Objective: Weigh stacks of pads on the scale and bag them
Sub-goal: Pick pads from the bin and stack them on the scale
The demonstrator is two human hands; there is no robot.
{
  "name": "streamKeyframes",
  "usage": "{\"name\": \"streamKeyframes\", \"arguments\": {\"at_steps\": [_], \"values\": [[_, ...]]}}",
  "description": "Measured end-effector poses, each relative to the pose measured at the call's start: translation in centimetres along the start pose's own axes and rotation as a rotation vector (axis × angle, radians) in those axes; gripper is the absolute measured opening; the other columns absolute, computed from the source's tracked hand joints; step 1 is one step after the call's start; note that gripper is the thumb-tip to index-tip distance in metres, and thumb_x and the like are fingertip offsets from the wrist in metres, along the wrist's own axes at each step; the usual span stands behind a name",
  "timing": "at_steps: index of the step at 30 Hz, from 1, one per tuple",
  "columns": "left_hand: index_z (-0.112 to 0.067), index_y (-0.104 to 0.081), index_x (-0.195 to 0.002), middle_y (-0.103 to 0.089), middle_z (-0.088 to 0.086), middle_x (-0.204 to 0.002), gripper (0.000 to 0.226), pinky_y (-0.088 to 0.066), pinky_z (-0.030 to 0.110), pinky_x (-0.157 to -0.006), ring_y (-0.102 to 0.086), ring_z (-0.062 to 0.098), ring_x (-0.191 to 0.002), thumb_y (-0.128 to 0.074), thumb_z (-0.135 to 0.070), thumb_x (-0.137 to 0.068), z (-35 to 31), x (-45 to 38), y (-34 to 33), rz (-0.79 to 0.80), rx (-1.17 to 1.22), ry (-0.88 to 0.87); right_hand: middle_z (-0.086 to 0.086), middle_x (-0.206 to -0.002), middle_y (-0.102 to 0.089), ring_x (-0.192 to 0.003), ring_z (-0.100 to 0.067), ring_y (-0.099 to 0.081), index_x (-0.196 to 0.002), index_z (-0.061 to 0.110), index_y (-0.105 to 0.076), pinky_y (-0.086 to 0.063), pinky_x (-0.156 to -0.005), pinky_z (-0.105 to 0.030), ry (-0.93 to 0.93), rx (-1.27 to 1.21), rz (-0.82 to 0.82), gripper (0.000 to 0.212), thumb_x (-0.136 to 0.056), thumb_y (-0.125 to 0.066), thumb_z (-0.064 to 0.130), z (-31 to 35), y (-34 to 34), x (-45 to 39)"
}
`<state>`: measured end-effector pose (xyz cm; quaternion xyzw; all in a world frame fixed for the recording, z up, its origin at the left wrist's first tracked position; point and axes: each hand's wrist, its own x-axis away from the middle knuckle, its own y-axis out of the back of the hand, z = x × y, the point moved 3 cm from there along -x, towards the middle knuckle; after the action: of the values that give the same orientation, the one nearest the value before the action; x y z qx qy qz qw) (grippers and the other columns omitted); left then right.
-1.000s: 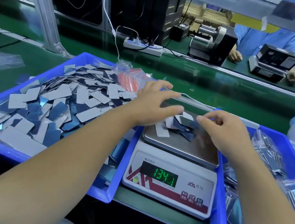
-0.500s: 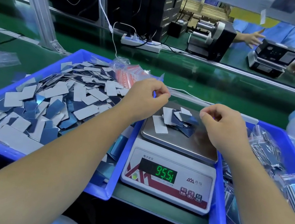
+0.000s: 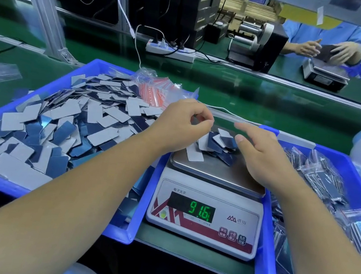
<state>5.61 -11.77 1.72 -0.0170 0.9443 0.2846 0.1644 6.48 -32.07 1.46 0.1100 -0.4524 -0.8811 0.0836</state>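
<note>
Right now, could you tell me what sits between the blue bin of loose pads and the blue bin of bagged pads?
In the head view, the scale sits between them, a small pile of pads on its pan.

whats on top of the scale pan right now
A small loose pile of grey and dark blue pads lies on the scale pan; the right hand covers the pan's right part.

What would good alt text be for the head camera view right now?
Two bare hands hover over a small pile of grey and blue pads on a digital scale reading 91.6; the left hand is curled, the right hand open. A blue bin of loose pads sits left, a bin of bagged pads right.
</note>
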Motion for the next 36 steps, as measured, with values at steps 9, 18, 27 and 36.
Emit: {"name": "streamKeyframes", "arguments": {"at_steps": [9, 18, 27, 36], "values": [[-0.025, -0.072, -0.089, -0.056, -0.015, -0.085, 0.012, -0.035, 0.001, -0.07, -0.048, -0.012, -0.079, -0.062, -0.019, -0.093, -0.1, -0.1, 0.1, 0.008, -0.018, -0.003, 0.022, -0.095, -0.055, -0.1, -0.008, -0.044, -0.121, 0.033, -0.066, -0.028, -0.079, -0.02, 0.108, 0.161, -0.039, 0.033, -0.089, -0.067, 0.038, 0.5, 0.3, 0.2], [-0.028, -0.071, -0.087, -0.056, -0.015, -0.085, 0.012, -0.035, 0.002, -0.068, -0.049, -0.01, -0.078, -0.063, -0.021, -0.093, 0.1, -0.2, 0.0, 0.017, -0.023, 0.004, 0.025, -0.082, -0.062, -0.079, 0.014, -0.054, -0.105, 0.039, -0.069, -0.035, -0.067, -0.004, 0.08, 0.028, -0.075, 0.034, -0.077, -0.08, 0.024, 0.4, 0.6, 0.4], [-0.034, -0.058, -0.137, -0.058, -0.017, -0.129, 0.046, -0.032, 0.046, -0.111, -0.035, 0.016, -0.128, -0.063, -0.044, -0.093, 0.1, -0.2, -1.1, 0.277, -0.306, -0.052, 0.027, -0.085, -0.062, -0.084, 0.021, -0.052, -0.107, 0.038, -0.069, -0.035, -0.065, 0.001, 0.051, 0.005, -0.01, 0.032, -0.078, -0.078, 0.026, 0.4, 0.4, 0.1], [-0.04, -0.069, -0.11, -0.051, -0.022, -0.124, 0.026, -0.034, 0.047, -0.11, -0.031, 0.011, -0.127, -0.073, -0.044, -0.085, 0.0, 0.1, -1.0, 0.266, -0.216, -0.115, 0.015, -0.074, -0.062, -0.077, 0.004, -0.055, -0.083, 0.04, -0.062, -0.039, -0.061, -0.008, 0.076, -0.044, -0.027, 0.026, -0.074, -0.081, 0.025, 0.5, 0.5, 0.3]]}}
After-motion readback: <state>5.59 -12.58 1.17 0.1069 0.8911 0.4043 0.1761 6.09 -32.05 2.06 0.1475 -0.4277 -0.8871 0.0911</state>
